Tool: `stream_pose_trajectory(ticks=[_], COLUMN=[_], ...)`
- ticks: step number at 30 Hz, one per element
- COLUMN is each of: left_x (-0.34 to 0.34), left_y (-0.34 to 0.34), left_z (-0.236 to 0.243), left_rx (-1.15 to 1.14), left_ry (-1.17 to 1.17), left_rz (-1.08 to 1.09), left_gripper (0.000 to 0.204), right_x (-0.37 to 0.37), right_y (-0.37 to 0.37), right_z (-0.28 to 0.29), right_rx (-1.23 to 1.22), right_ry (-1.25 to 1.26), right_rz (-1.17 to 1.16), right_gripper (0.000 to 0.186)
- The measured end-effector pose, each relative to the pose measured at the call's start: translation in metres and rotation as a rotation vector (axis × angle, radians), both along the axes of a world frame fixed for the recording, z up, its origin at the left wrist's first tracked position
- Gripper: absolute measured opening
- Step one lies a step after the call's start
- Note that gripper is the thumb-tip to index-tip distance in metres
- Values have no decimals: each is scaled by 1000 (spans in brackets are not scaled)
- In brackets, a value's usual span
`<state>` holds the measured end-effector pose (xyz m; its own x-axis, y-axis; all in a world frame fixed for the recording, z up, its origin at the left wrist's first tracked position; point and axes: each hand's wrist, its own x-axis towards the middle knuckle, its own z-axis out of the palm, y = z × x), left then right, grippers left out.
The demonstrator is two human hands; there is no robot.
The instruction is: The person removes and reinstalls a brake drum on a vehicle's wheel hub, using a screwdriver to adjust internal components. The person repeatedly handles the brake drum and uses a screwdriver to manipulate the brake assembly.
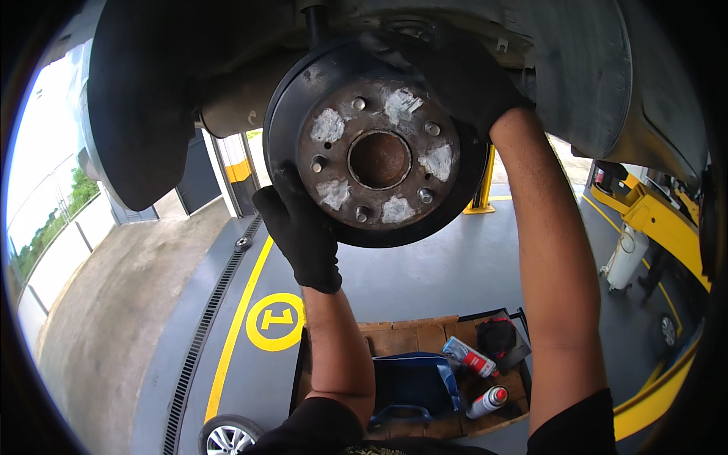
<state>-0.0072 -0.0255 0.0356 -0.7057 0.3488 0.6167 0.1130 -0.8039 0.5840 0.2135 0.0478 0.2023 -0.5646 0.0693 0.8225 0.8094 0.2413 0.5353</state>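
A round brake drum [326, 155] faces me under the car's wheel arch, black around the outside and rusty brown at its middle. Wheel studs stick out around its centre bore [380, 159], with patches of silvery-white paste [328, 125] between them. My left hand [303, 231], in a black glove, grips the lower left rim. Over the upper right rim lies my right hand [466, 76], also black-gloved, its fingers reaching across the top edge. Its fingertips are dark and hard to make out against the drum.
Below is a cardboard-lined cart [409, 330] bearing a blue tray [417, 379], two spray cans [487, 402] and a dark bundle [497, 336]. A wheel [230, 437] lies at lower left. Yellow lift parts [652, 220] stand right; a drain grate [205, 334] crosses the floor.
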Motion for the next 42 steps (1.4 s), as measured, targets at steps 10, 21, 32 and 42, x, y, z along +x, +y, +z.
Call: stream_pose_trajectory(ticks=[10, 21, 32, 42], left_x=[-54, -36, -75, -73], left_y=[4, -21, -17, -121], left_z=[57, 168, 81, 33], left_rx=[-119, -147, 70, 379], left_ry=[363, 1077, 935, 533], left_rz=[70, 352, 609, 664], left_gripper=[51, 50, 44, 81], right_x=[21, -95, -32, 19], right_y=[-13, -43, -30, -142], right_z=[-64, -198, -154, -116], right_rx=[30, 127, -147, 153], right_ry=[144, 1298, 956, 758], right_rz=[354, 1070, 1133, 1332], right_gripper=[43, 45, 48, 74])
